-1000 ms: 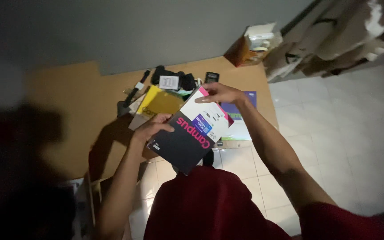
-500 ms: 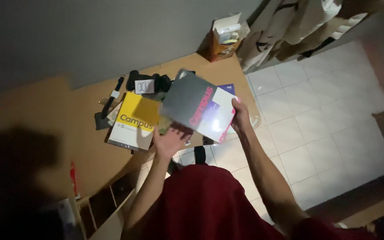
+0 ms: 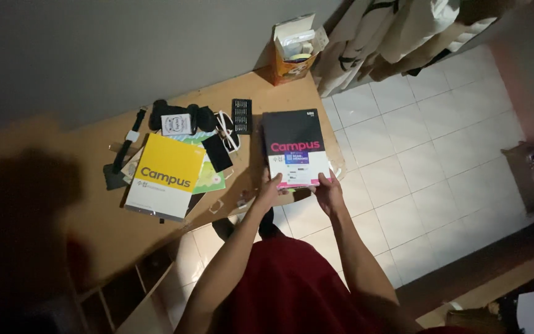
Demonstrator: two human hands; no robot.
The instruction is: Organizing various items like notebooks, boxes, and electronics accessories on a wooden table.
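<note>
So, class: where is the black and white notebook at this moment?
In the head view, the black and white notebook lies at the desk's right end, held at its near edge by both hands, right of the yellow notebook.

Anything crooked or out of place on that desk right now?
The yellow-and-white notebook lies tilted on a loose heap of papers, its near corner past the wooden desk's edge. The black-and-white notebook that both hands hold lies fairly straight.

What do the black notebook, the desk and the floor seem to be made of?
Black notebook: likely paper with a smooth coated card cover; it lies flat and takes light evenly. Desk: probably wood or laminate board, matt brown and plain. Floor: pale glazed tiles, judging by the grid of joints.
</note>
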